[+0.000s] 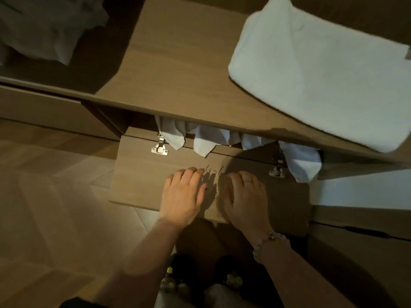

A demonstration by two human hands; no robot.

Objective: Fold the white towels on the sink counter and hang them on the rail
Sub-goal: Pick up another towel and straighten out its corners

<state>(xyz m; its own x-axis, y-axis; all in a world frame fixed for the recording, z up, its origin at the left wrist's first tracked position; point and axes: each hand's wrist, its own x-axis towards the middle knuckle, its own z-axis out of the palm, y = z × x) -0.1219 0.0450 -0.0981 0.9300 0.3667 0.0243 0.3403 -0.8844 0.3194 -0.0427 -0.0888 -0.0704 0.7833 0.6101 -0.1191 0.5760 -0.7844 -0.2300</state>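
A folded white towel (320,70) lies on the wooden counter (182,63) at the upper right, its near edge hanging over the counter's front. Below the counter a drop-down wooden door (138,181) hangs open on metal hinges. White cloth (206,141) spills out of the gap behind it. My left hand (182,196) and my right hand (244,196) lie side by side, palms down, over the door's inner face with fingers relaxed and holding nothing. Another pale cloth (44,27) lies in shadow at the upper left.
A metal hinge (159,147) sits at the door's left, another (277,170) at its right. Wooden floor (55,207) spreads to the left. My feet in dark slippers (184,272) stand under the door. A cabinet front (355,252) is at the right.
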